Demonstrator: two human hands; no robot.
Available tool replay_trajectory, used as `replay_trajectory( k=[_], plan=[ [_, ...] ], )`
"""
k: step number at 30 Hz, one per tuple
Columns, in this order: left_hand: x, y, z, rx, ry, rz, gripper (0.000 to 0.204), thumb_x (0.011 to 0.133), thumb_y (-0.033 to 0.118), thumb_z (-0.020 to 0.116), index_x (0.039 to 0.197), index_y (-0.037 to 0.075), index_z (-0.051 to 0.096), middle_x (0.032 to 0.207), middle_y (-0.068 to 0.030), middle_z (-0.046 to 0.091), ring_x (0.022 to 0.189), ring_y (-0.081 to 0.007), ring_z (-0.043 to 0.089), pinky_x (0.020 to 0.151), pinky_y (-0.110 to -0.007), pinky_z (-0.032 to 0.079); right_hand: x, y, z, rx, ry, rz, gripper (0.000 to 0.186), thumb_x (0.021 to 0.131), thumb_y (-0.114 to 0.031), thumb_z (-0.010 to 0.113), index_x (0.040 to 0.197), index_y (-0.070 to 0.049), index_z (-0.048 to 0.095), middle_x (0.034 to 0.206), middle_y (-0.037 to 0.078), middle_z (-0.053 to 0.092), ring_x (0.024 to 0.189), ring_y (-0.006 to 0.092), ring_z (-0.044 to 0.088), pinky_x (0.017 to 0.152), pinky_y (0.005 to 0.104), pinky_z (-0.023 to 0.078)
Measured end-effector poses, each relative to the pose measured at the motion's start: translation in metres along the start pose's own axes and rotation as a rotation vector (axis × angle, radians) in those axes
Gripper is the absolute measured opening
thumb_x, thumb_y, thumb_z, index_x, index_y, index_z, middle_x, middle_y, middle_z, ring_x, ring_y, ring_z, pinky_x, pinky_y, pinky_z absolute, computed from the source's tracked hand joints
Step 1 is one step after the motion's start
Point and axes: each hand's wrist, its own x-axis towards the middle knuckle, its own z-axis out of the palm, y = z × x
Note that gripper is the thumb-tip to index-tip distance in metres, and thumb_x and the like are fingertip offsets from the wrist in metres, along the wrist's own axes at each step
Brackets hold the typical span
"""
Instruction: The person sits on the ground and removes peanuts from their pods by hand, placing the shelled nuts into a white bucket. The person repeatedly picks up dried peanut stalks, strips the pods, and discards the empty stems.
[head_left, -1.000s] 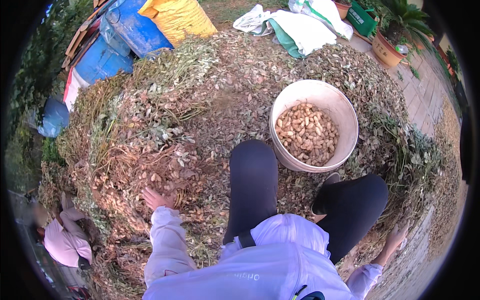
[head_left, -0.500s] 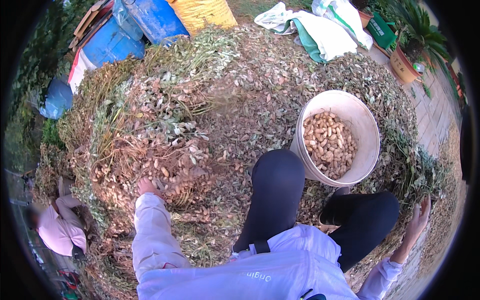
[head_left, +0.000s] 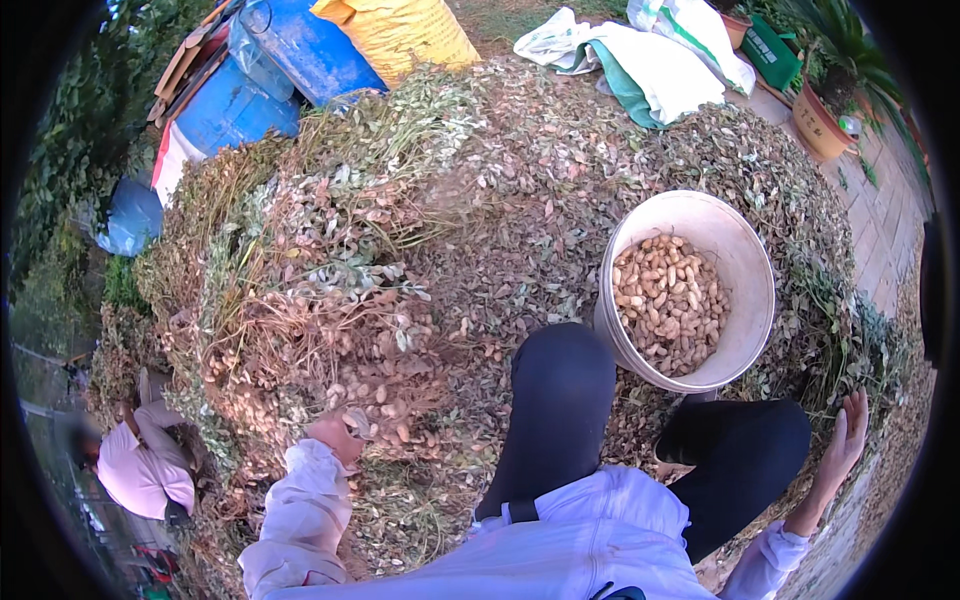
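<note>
White bucket (head_left: 752,300), head view: stands on leaf litter (head_left: 530,230), part-filled with loose peanuts (head_left: 672,305); soft, uneven footing could let it tip and spill.
Dark-clad knee (head_left: 565,375): close against the bucket's near left side; a careless shift of the leg might knock it.
Left hand (head_left: 335,435): well left of the bucket, fingers partly curled beside the peanut vines (head_left: 345,330); whether it grips the pale bit at its fingertips, I cannot tell. Loosely held pods could drop and get lost among leaves.
Right hand (head_left: 843,440): right of the bucket, nearer the body, fingers extended, visibly holding nothing.
</note>
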Motion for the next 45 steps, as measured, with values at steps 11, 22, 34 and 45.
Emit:
replay_trajectory(
  k=[11, 22, 34, 45],
  plan=[
    [0.210, 0.175, -0.077, -0.422, 0.096, 0.260, 0.050, 0.069, 0.038, 0.072, 0.099, -0.001, 0.060, 0.088, -0.0187, 0.064, 0.084, -0.0336, 0.062, 0.077, -0.040, 0.050, 0.011, -0.046, 0.018, 0.089, -0.142, -0.022, 0.045, 0.090, -0.001, 0.043, 0.134, 0.000, 0.038, 0.132, 0.015, 0.045, 0.120, 0.0231, 0.045, 0.102, 0.0332, 0.033],
    [0.151, 0.157, 0.037, -0.078, 0.438, 0.216, 0.099, 0.057, 0.034, 0.082, 0.135, 0.002, 0.029, 0.130, -0.0173, 0.041, 0.113, -0.0348, 0.044, 0.094, -0.044, 0.036, -0.011, 0.015, 0.007, 0.039, -0.172, 0.146, 0.043, 0.090, -0.002, 0.045, 0.133, 0.001, 0.039, 0.129, 0.015, 0.047, 0.117, 0.0215, 0.048, 0.099, 0.0311, 0.036],
    [0.153, 0.196, -0.044, -0.375, 0.642, 0.228, 0.021, 0.062, -0.003, 0.061, 0.082, 0.001, 0.058, 0.090, -0.0196, 0.052, 0.077, -0.0383, 0.059, 0.065, -0.045, 0.048, 0.012, -0.041, 0.035, -0.027, -0.213, -0.024, 0.043, 0.086, 0.002, 0.047, 0.129, -0.002, 0.046, 0.125, 0.010, 0.052, 0.112, 0.0185, 0.051, 0.090, 0.0280, 0.039],
    [0.080, 0.251, -0.185, -0.492, 0.961, 0.867, 0.041, 0.055, -0.008, 0.065, 0.094, 0.003, 0.059, 0.084, -0.0130, 0.051, 0.074, -0.0302, 0.055, 0.062, -0.036, 0.046, 0.055, -0.150, 0.162, 0.096, -0.475, -0.609, 0.050, 0.080, -0.016, 0.063, 0.124, 0.001, 0.045, 0.118, 0.023, 0.051, 0.111, 0.0371, 0.049, 0.094, 0.0390, 0.039]
  ],
)
